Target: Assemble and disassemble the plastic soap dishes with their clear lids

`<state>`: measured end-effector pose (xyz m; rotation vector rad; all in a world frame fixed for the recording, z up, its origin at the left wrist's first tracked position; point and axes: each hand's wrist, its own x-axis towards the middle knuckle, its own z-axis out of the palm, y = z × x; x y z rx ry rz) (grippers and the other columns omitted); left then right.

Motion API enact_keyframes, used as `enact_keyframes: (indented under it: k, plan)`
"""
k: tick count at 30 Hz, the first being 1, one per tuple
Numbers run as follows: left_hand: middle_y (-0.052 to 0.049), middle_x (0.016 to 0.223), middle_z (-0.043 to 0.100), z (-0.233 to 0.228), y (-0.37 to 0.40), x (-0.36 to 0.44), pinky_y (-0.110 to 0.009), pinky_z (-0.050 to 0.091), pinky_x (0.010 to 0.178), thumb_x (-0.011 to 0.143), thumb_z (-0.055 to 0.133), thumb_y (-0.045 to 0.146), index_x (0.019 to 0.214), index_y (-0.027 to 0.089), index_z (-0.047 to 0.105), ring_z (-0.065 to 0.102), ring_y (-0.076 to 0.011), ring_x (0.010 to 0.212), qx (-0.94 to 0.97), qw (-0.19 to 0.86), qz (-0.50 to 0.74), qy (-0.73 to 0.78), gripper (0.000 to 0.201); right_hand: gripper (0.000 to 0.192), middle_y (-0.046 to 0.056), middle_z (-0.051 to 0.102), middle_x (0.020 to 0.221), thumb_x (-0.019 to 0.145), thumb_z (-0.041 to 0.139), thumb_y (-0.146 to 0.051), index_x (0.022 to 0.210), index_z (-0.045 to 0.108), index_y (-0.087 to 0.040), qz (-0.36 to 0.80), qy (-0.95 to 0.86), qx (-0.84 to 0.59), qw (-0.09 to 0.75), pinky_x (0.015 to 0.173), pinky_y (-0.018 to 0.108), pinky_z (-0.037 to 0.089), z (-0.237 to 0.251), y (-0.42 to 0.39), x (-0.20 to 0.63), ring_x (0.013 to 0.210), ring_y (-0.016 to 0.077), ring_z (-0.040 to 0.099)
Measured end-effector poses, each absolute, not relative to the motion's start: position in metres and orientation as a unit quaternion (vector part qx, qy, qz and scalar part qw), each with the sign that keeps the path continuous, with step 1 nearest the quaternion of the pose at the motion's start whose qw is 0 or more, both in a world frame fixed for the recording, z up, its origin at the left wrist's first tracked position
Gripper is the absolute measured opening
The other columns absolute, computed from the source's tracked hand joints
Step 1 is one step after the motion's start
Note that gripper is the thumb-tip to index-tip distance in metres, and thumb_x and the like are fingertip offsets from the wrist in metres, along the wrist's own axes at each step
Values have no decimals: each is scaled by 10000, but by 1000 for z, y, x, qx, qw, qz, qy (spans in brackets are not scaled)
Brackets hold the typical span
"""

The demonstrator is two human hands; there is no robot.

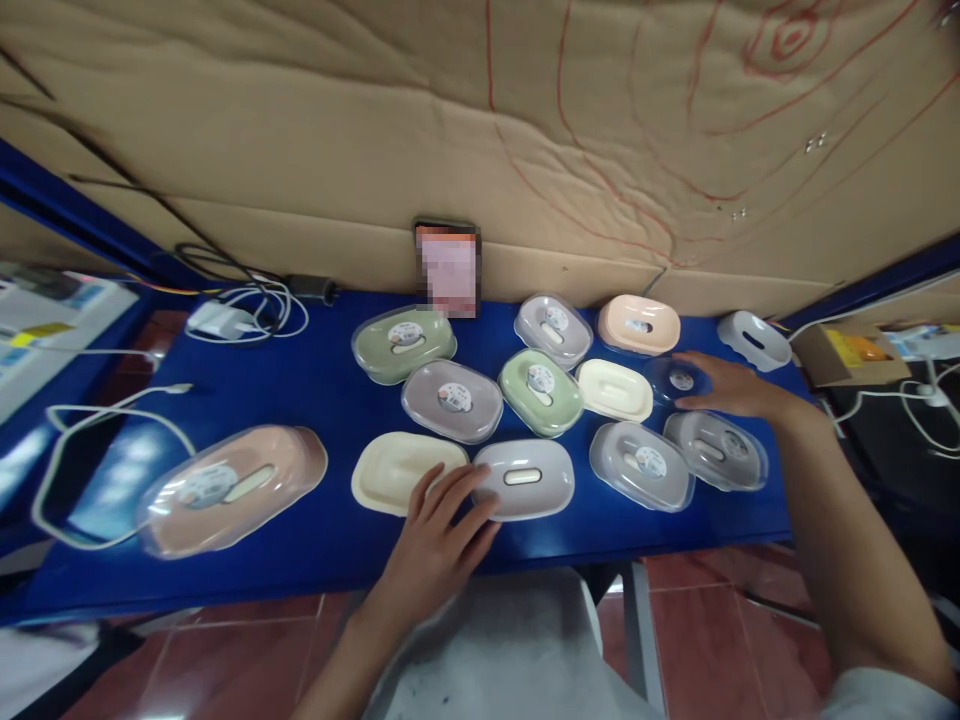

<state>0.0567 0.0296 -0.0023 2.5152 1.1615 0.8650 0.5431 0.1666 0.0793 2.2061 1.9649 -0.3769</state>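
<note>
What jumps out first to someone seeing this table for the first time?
A spread of pastel soap dishes, many under clear lids, covers the blue table. The left hand rests against the grey soap dish at the front edge, while the right hand reaches a small clear lid farther back.

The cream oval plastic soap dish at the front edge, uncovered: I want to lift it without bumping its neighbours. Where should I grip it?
Probably across the short width of the cream oval plastic soap dish, pinching its far and near rims from above. The left hand and the grey lidless dish crowd its right end, and its low, flat, upright pose leaves the raised rim as the only edge to catch.
</note>
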Motion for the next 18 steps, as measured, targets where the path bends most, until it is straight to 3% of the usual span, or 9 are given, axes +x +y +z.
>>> enact_keyframes:
  k: [4, 7, 11, 14, 18]
  plan:
    - [-137, 1419, 690, -2, 32, 58, -577, 435, 1228, 1017, 685, 141, 1221, 219, 687, 641, -290, 1348, 861, 120, 300, 393, 219, 778, 216, 482, 1675, 985, 734, -447, 1659, 435, -197, -163, 643, 745, 73, 1265, 578, 302, 65, 169, 556, 1560, 388, 448]
    - [-134, 1411, 694, -1, 32, 59, -569, 439, 1224, 1016, 690, 144, 1217, 221, 687, 646, -287, 1339, 859, 117, 300, 398, 215, 838, 232, 393, 1726, 1034, 670, -478, 1713, 310, -144, -167, 636, 752, 47, 1253, 450, 337, 60, 162, 568, 1592, 337, 406]
    - [-139, 1420, 687, -1, 30, 58, -570, 435, 1228, 1016, 692, 144, 1227, 217, 679, 637, -287, 1353, 859, 122, 300, 396, 223, 751, 195, 508, 1659, 1037, 684, -451, 1671, 400, -166, -125, 657, 743, -20, 1163, 297, 415, 53, 148, 580, 1495, 250, 529]
    - [-141, 1419, 687, -3, 30, 58, -573, 433, 1226, 1007, 704, 143, 1227, 214, 678, 635, -295, 1358, 859, 124, 303, 393, 232, 698, 205, 543, 1625, 1027, 709, -420, 1619, 484, -128, -74, 686, 722, -46, 1196, 294, 390, 42, 146, 583, 1498, 243, 525]
    - [-147, 1435, 678, -5, 30, 57, -590, 422, 1230, 997, 716, 142, 1239, 214, 675, 625, -309, 1377, 859, 128, 305, 391, 256, 812, 214, 536, 1630, 987, 759, -469, 1636, 462, -82, -72, 696, 714, -27, 1209, 331, 404, 41, 149, 586, 1513, 269, 513]
